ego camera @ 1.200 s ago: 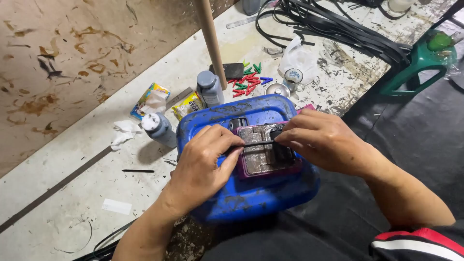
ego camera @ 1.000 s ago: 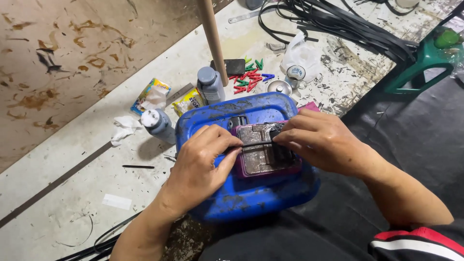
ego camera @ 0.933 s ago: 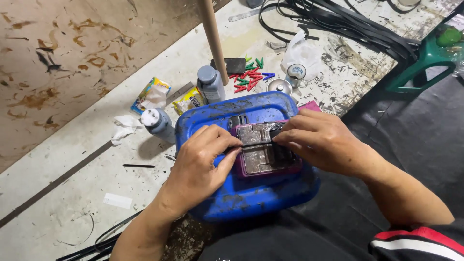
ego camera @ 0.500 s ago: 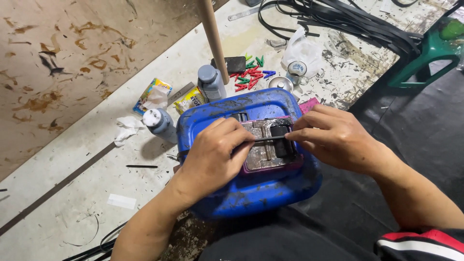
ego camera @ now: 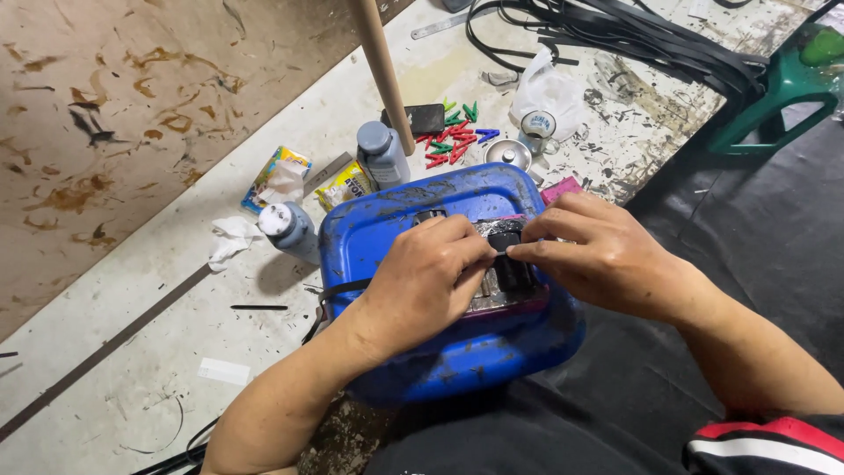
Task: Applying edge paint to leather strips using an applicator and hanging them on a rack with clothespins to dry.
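A paint-spattered pale floor [ego camera: 132, 352] and a black cloth sheet [ego camera: 703, 220] frame the work, and between them stands a scuffed blue plastic container [ego camera: 387, 229] lying on its side, used as a bench. On its top face rests a small flat grey-and-pink pad [ego camera: 505, 299] with a dark little block [ego camera: 503, 242] on it, and a thin black strip [ego camera: 338, 288] trails off the container's left edge.

The left hand [ego camera: 422, 281] is curled closed, thumb and forefinger pinched on the strip right beside the block; the right hand [ego camera: 598, 259] meets it from the other side, its fingertips [ego camera: 519, 252] also pinched tight on the same narrow piece. Both grips are nearly shut, with only the strip's thickness between the pads (what exactly is gripped under the knuckles is hidden).

To do this well, I would judge that the pinch points should stay close together, touching the block, so the strip stays taut and does not buckle. Wrists braced on the container would steady the pull.

Behind stand two small grey-capped bottles [ego camera: 382, 154], a wooden pole [ego camera: 382, 70], scattered red and green plastic pegs [ego camera: 453, 145] and a bundle of black strips [ego camera: 633, 35].
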